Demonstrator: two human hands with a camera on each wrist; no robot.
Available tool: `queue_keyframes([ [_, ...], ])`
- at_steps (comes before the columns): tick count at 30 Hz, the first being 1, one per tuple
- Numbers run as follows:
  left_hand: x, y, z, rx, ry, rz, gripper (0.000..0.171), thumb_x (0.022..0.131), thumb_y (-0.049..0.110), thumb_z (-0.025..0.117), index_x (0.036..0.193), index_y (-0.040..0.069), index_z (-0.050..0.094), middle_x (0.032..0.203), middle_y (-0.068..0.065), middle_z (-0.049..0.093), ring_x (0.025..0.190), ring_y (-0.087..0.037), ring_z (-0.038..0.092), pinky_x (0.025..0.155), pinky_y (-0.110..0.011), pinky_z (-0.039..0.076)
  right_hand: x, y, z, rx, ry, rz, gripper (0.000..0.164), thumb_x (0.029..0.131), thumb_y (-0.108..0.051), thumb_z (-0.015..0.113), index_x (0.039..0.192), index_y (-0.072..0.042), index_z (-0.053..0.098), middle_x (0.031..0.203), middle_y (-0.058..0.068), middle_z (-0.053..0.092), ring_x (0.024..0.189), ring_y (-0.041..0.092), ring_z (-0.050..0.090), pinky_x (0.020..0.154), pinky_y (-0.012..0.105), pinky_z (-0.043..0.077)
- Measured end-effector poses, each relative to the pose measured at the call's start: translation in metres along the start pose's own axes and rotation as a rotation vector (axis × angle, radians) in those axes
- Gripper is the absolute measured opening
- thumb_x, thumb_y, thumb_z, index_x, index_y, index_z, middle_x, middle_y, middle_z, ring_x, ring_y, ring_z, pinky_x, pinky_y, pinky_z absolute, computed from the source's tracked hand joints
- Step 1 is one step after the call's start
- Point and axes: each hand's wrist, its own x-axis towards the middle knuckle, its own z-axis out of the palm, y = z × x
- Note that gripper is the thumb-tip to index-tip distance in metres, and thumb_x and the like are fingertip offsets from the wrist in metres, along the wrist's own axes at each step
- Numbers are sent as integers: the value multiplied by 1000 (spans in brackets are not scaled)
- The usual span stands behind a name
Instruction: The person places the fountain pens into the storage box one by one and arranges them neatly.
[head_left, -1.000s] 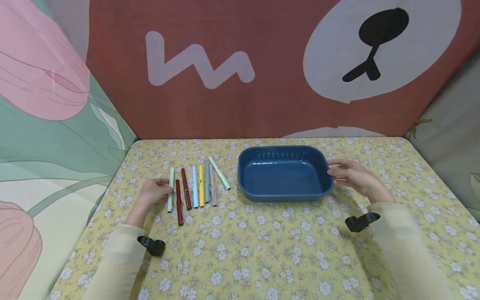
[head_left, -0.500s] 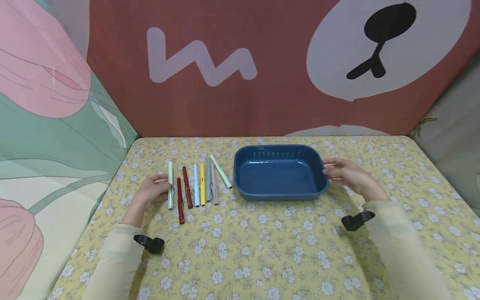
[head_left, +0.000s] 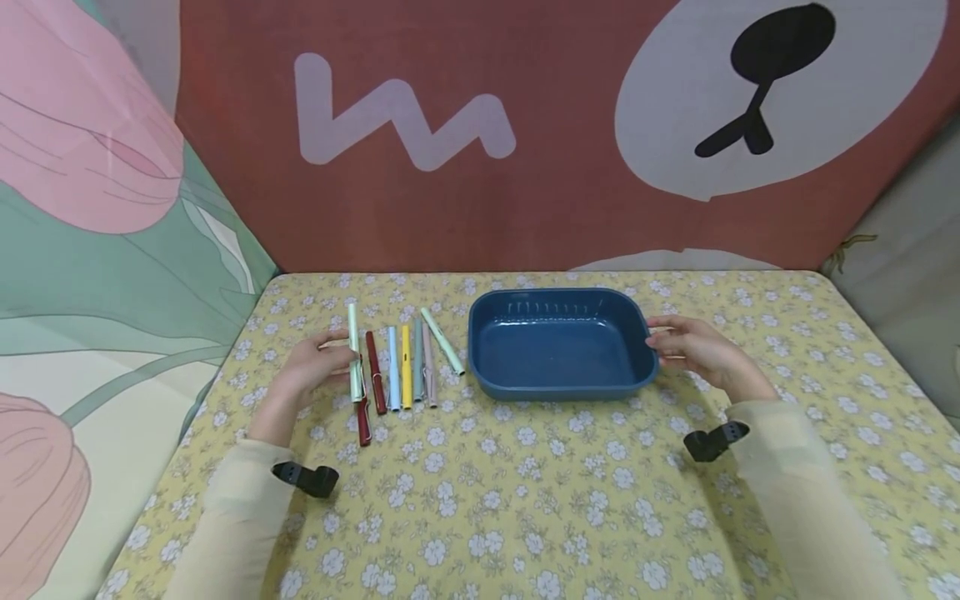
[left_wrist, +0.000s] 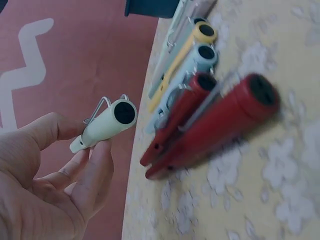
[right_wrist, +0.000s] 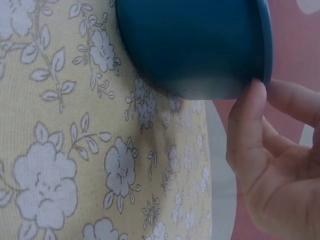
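Observation:
In the head view, my left hand (head_left: 311, 367) pinches a pale green pen (head_left: 354, 354) between thumb and fingers, lifted over a dark red pen (head_left: 364, 423). The left wrist view shows this pen's clip and dark round end facing the camera. A second dark red pen (head_left: 377, 375), a light blue pen (head_left: 393, 367), a yellow pen (head_left: 407, 367), a grey-blue pen (head_left: 418, 362), a mauve pen (head_left: 430, 375) and another pale green pen (head_left: 442, 340) lie to its right. My right hand (head_left: 701, 350) grips the right rim of a blue plastic basin (head_left: 562, 393), its inside bare.
A yellow flowered cloth (head_left: 495, 492) covers the table. Behind its far edge stands a red-brown printed backdrop (head_left: 450, 217). Printed fabric (head_left: 75, 317) also hangs along the left side. Each sleeve carries a small black camera.
My left hand has raised the pale green pen off the cloth and shifted it right, over the dark red pen. My right hand and the basin moved slightly left, then stayed put.

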Motion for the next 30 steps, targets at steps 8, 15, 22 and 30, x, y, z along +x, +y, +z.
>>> queue_keyframes([
  [8,-1,20,15,-18,-31,33,58,95,20,54,148,8,33,135,-22,52,93,-8,63,97,-35,55,1,-1,2,-18,5,-4,64,99,-21,51,149,4,20,96,-17,58,86,-4,60,80,22,57],
  [15,0,41,32,-96,-89,57,56,95,15,51,148,9,33,139,-22,49,99,-10,61,94,-32,57,1,-2,3,-8,1,-1,64,99,-19,52,149,5,21,94,-16,59,84,-3,61,79,22,58],
  [22,3,65,62,-157,-143,82,56,91,11,53,145,9,38,129,-17,55,101,-15,60,96,-34,56,1,-2,1,-35,4,8,66,99,-22,53,149,4,20,98,-15,57,85,-4,60,81,21,57],
  [30,7,88,105,-243,-211,80,53,89,7,57,141,11,43,129,-16,57,109,-25,60,99,-41,54,-2,-5,0,-24,-8,8,64,99,-19,51,149,6,19,93,-18,58,82,-4,60,80,21,57],
])
